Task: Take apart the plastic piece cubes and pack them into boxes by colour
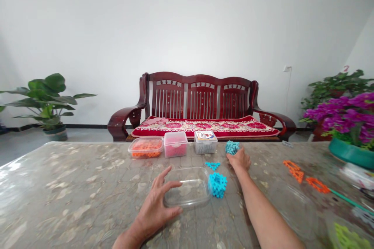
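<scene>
My left hand (pixel 161 198) is open, fingers spread beside the left edge of a clear plastic container (pixel 189 170) with nothing inside. My right hand (pixel 239 159) reaches to the far side of the table, its fingers closed on a teal block built of small interlocking pieces (pixel 232 147); part of the fingers is hidden behind the hand. Against the container's right side sits a bright blue cube of interlocking pieces (pixel 217 185). Just behind that cube lies a flat blue triangular piece (pixel 212 165).
At the back stand a lidded box of orange pieces (pixel 146 147), one of pink pieces (pixel 175 144) and one of grey pieces (pixel 205 142). To the right are orange flat shapes (pixel 293 171), a clear lid (pixel 292 206), lime-green pieces (pixel 349 237) and a flower pot (pixel 350 152).
</scene>
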`<action>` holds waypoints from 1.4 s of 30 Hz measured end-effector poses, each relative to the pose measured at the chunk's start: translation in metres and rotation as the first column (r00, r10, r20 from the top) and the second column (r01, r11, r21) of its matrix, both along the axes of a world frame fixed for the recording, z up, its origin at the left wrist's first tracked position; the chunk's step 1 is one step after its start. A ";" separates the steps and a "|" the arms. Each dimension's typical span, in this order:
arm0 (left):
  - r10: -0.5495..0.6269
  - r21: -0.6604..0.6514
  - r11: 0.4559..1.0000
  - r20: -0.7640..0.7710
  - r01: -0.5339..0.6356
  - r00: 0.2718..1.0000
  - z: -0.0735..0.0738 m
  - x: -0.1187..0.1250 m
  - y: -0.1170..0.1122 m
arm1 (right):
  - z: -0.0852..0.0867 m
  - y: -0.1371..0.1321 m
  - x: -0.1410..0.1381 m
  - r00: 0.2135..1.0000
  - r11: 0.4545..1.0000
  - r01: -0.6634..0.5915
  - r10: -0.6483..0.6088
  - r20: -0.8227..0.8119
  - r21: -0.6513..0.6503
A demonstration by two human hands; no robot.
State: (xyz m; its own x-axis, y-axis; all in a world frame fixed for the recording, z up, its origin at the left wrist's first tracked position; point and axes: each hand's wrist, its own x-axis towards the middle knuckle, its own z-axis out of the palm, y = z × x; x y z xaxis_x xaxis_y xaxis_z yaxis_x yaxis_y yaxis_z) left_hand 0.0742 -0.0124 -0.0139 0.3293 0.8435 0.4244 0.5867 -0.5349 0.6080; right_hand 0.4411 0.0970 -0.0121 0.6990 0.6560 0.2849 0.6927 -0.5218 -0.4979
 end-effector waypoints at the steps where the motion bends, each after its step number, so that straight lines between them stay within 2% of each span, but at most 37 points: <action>1: 0.003 -0.008 1.000 0.009 -0.003 1.000 -0.001 0.000 0.001 | -0.001 -0.002 0.000 1.000 1.000 -0.011 0.011 0.009 0.005; 9: -0.005 -0.121 0.992 0.121 0.020 0.993 -0.002 0.001 0.008 | -0.005 -0.038 -0.004 0.996 0.996 -0.080 0.078 0.052 0.029; 19: 0.024 -0.148 0.989 0.203 0.007 0.979 0.002 -0.006 0.012 | -0.003 -0.098 -0.029 0.989 0.988 -0.150 0.150 0.014 -0.022; 24: 0.006 -0.146 0.989 0.189 0.022 0.982 0.004 -0.014 0.013 | -0.001 -0.125 -0.037 0.978 0.977 -0.206 0.207 0.010 -0.063; 30: -0.040 -0.130 0.990 0.135 0.058 0.990 0.003 -0.025 0.000 | -0.001 -0.144 -0.042 0.969 0.966 -0.248 0.248 -0.002 -0.072; 38: -0.010 -0.112 0.993 0.154 0.028 0.988 -0.002 -0.028 -0.007 | -0.015 -0.145 -0.036 0.956 0.956 -0.291 0.289 0.043 0.036; 42: -0.020 -0.108 0.994 0.120 0.033 0.993 0.001 -0.029 -0.003 | -0.023 -0.142 -0.032 0.945 0.920 -0.327 0.322 0.059 0.214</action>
State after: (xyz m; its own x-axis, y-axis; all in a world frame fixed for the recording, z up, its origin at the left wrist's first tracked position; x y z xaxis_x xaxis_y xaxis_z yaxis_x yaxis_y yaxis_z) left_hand 0.0455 -0.0153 -0.0126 0.3049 0.8788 0.3670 0.4936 -0.4754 0.7283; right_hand 0.4094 -0.0447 -0.0356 0.4499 0.7658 0.4596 0.8179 -0.1466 -0.5564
